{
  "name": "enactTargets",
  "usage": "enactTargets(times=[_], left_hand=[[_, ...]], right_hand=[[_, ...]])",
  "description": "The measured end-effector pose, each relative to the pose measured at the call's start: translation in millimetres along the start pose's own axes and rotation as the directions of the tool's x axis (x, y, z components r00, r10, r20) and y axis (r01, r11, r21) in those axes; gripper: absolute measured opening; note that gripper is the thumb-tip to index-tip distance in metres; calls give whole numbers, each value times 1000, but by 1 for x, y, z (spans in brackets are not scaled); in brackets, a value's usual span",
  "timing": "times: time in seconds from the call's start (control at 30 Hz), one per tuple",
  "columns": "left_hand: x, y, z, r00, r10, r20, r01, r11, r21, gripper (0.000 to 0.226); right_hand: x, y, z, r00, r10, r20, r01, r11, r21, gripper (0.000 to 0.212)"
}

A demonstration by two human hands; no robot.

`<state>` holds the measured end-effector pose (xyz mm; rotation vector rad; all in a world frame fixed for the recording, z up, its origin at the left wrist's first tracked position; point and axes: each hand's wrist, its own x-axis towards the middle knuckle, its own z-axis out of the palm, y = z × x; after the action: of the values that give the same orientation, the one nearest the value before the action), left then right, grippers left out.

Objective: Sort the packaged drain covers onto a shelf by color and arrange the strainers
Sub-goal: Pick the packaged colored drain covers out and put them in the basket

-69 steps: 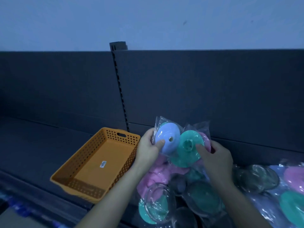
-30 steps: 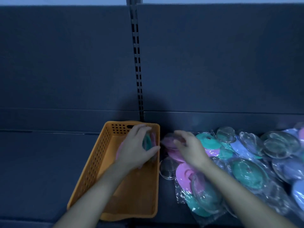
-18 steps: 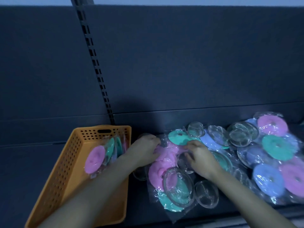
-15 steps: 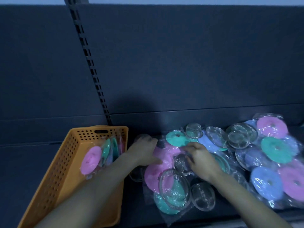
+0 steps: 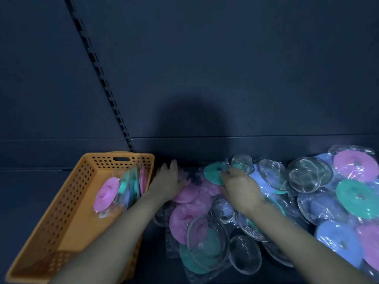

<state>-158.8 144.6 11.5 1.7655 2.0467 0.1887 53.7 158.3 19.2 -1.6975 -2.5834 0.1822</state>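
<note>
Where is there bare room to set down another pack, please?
The orange basket has bare floor on the near side of the packs standing in it. The dark shelf left of it is also free. Right of the basket is crowded: the pile of covers and strainers, with left hand and right hand in it.

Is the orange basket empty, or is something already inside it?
Not empty: packaged drain covers lean at the orange basket's far end.
</note>
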Motion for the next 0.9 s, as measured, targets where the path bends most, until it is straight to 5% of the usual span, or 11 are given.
enactTargets(times=[0.13, 0.3, 0.4, 0.57, 0.77, 0.9], left_hand=[[1, 1, -3, 996, -31, -78, 20, 990, -142, 73], [-1, 6, -5, 984, 35, -174, -82, 959, -272, 63], [-7, 19, -3, 978, 104, -182, -156, 943, -295, 57], [-10, 33, 1, 965, 212, -152, -245, 937, -247, 59], [-18, 41, 2, 940, 340, 33, -317, 903, -289, 70], [-12, 22, -10, 950, 251, 185, -260, 965, 27, 93]], right_hand=[[25, -5, 3, 988, -145, 54, 149, 987, -61, 49], [32, 9, 5, 968, -157, 197, 150, 987, 53, 54], [30, 22, 8, 981, -174, 90, 161, 977, 137, 62], [18, 30, -6, 989, -9, -147, 47, 965, 257, 31], [4, 37, -19, 946, 191, -261, -55, 890, 452, 29], [-4, 32, -21, 956, 112, -271, 20, 897, 441, 27]])
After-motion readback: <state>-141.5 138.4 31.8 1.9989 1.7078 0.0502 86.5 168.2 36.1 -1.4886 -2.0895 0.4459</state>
